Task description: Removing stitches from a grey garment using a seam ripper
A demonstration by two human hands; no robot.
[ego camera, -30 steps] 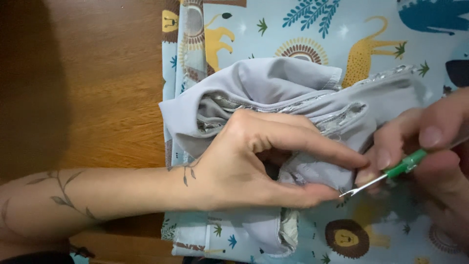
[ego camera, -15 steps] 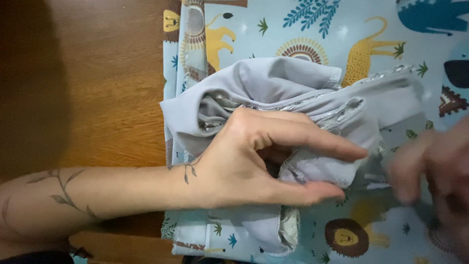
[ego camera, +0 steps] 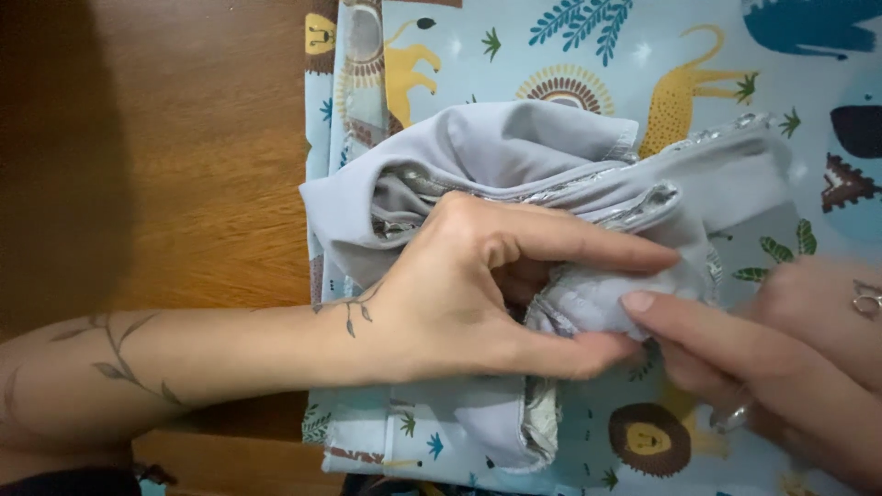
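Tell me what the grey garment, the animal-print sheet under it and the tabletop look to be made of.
Grey garment: soft matte woven cloth, judging by its folds, with shiny silvery trim along the seams. Animal-print sheet: looks like smooth, flat printed fabric; could be coated, hard to tell. Tabletop: brown wood or wood veneer with visible grain and a slight sheen.

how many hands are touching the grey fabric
2: the left hand pinches a fold of the grey fabric at centre; the right hand reaches in from the lower right, a fingertip on the same fold.
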